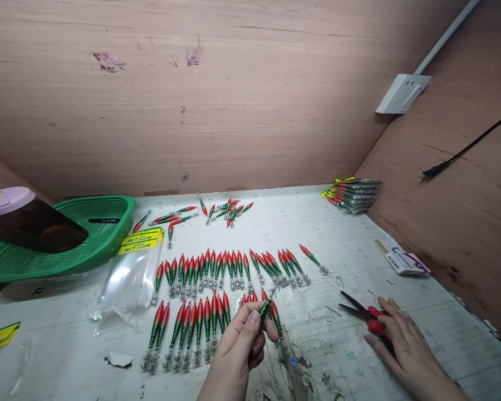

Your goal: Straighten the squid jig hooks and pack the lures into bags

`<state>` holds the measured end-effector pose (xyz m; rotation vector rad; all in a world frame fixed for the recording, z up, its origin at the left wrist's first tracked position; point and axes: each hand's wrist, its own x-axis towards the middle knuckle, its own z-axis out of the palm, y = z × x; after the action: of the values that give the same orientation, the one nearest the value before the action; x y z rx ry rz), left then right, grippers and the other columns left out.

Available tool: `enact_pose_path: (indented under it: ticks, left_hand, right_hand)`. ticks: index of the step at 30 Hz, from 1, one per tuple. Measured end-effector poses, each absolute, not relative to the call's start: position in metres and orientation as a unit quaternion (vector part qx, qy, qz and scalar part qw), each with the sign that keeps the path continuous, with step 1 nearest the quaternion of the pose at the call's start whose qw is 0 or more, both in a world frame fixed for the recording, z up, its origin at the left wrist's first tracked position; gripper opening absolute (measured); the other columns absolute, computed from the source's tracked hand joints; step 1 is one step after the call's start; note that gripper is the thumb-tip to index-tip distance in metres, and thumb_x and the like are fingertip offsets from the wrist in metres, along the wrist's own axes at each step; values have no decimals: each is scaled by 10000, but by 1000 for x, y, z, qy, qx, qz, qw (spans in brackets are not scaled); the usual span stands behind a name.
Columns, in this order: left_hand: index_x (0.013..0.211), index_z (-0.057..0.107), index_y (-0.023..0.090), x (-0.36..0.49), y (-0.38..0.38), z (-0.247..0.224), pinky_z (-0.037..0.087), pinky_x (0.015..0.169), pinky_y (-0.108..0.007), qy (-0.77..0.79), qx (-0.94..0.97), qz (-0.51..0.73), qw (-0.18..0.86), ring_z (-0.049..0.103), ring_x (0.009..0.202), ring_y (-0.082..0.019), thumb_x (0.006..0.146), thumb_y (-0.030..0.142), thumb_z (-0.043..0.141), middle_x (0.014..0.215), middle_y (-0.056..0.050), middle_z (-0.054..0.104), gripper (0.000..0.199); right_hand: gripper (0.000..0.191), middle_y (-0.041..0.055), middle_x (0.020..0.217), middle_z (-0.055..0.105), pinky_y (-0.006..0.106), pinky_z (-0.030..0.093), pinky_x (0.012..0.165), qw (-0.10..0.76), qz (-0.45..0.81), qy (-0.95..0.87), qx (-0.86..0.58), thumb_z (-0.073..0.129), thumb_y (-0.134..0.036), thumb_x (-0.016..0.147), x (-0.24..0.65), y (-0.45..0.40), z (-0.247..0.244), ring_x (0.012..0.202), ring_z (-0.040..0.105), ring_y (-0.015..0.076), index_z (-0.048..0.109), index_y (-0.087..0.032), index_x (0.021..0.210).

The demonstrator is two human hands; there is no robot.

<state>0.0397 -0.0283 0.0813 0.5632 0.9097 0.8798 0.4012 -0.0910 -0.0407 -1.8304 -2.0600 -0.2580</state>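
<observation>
Between the thumb and fingers of my left hand (242,345) is a green lure, its metal hook end pointing up. My right hand (413,351) rests at the right on the red handles of the scissors (373,318), whose dark blades are parted and point left. Two rows of red and green lures lie on the table, an upper row (206,270) and a lower row (192,328) partly hidden behind my left hand. One single lure (311,257) sits apart at the upper row's right end.
A green basket (121,223) and a lidded container of dark liquid (45,228) stand at the left, beside clear bags (129,278). Loose lures (229,210) lie further back. Packed lures (354,195) are stacked back right, with a small box (401,259) nearer.
</observation>
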Motion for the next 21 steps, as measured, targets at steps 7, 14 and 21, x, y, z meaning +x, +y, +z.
enact_pose_path:
  ticks: [7, 14, 21]
  left_hand:
    - [1033, 626, 179, 42, -32, 76, 114, 501, -232, 424, 279, 385, 771, 228, 476, -30, 703, 599, 716, 708, 37, 518, 542]
    - [1187, 657, 226, 42, -44, 71, 410, 749, -281, 508, 345, 384, 689, 535, 780, -169, 801, 596, 614, 862, -38, 639, 537]
    - [1172, 693, 239, 42, -54, 75, 316, 1070, -372, 539, 447, 385, 602, 395, 1323, -318, 844, 554, 566, 1347, -89, 584, 472]
  right_hand:
    - [390, 172, 958, 631, 598, 465, 832, 170, -157, -720, -655, 405, -466, 921, 394, -90, -37, 861, 614, 343, 674, -190, 867]
    - [204, 65, 891, 585, 278, 510, 675, 216, 251, -731, -597, 390, -319, 974, 308, -93, 52, 791, 596, 190, 551, -231, 886]
    - [141, 48, 826, 560, 265, 502, 654, 218, 364, -730, -536, 505, -272, 918, 255, -87, 98, 731, 581, 174, 532, -211, 794]
